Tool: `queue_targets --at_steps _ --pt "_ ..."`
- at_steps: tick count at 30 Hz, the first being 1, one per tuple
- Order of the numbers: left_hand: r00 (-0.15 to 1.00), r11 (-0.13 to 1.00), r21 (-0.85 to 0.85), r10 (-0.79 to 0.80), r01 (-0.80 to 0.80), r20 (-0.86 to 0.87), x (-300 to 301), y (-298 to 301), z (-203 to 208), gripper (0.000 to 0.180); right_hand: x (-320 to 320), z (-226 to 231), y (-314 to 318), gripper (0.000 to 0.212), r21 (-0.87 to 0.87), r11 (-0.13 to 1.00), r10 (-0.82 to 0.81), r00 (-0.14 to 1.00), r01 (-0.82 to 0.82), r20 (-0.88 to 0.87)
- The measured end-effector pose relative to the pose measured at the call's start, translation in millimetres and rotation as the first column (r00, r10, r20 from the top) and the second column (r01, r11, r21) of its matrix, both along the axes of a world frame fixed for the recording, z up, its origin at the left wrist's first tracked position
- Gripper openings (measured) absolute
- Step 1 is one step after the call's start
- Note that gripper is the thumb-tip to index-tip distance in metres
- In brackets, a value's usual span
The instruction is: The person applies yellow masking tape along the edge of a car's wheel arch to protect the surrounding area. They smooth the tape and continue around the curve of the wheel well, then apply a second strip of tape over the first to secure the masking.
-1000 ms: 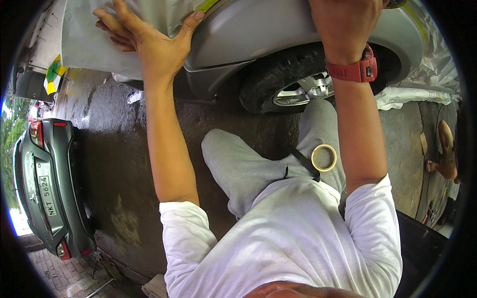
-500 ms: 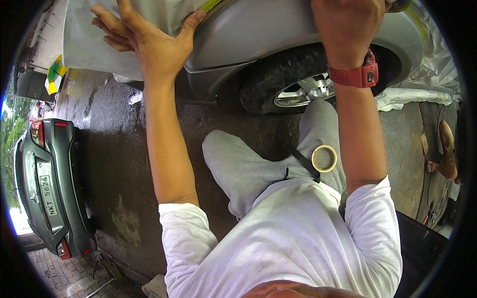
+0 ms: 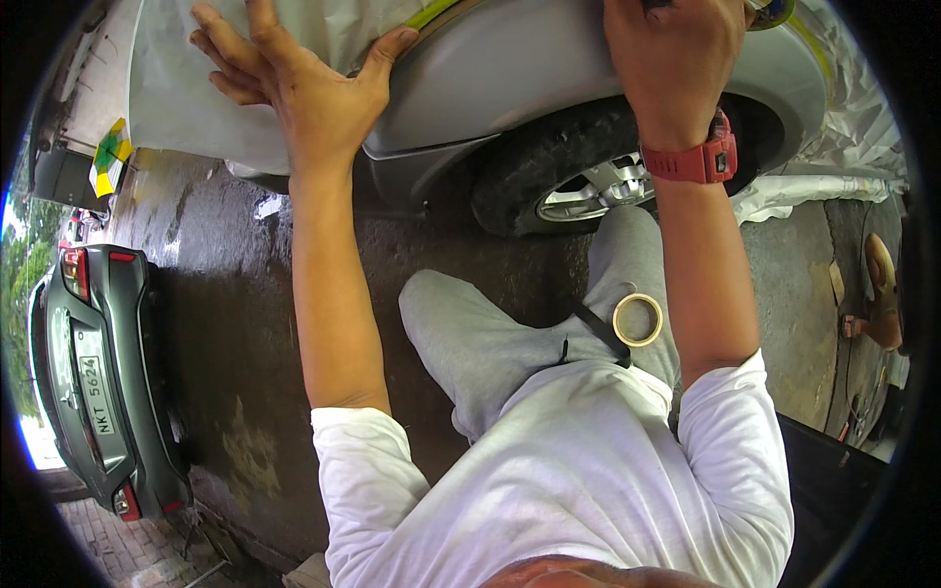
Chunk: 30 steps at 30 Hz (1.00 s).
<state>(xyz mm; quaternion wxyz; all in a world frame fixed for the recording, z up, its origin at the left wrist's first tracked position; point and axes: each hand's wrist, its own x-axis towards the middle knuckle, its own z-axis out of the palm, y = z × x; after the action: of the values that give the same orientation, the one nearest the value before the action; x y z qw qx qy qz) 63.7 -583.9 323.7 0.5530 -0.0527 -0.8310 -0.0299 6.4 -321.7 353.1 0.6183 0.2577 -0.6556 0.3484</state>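
My left hand [image 3: 323,93] lies with fingers spread on a pale masking sheet [image 3: 206,108] over the car's front. Its thumb presses beside a strip of yellow-green tape [image 3: 429,12] along the upper edge of the silver fender [image 3: 549,64]. Above the wheel, my right hand [image 3: 676,73], wearing a red watch, is closed with its fingertips partly cut off by the top edge. A roll of tape [image 3: 771,14] with a yellowish rim shows at its right side, seemingly in its grip. Another tape roll [image 3: 638,320], cream-coloured, rests on my right thigh.
Below the fender is the tyre [image 3: 529,176] with its silver rim. Crumpled masking sheet [image 3: 858,127] covers the bodywork at the right. A dark grey car [image 3: 103,382] stands at the left. A person's bare leg and foot [image 3: 877,304] show at the far right.
My right hand has shifted slightly left along the fender. My left hand keeps its spread pose on the sheet. The whole view has tipped a little, so the car sits slightly lower.
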Motion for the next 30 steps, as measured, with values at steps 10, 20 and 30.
queue_targets --at_steps 10,20,30 --pt "1.0 1.0 0.008 0.01 -0.01 0.009 0 2 3 0.144 -5 -3 4 0.014 0.015 0.999 -0.036 0.999 0.036 -0.019" --pt "1.0 1.0 0.006 0.021 -0.021 0.011 4 3 6 0.144 1 2 7 0.015 0.061 0.996 -0.065 0.993 0.059 0.096" --pt "1.0 0.999 0.034 0.023 -0.023 -0.001 -2 18 9 0.141 7 9 8 0.015 0.081 0.994 -0.083 0.986 0.072 0.145"
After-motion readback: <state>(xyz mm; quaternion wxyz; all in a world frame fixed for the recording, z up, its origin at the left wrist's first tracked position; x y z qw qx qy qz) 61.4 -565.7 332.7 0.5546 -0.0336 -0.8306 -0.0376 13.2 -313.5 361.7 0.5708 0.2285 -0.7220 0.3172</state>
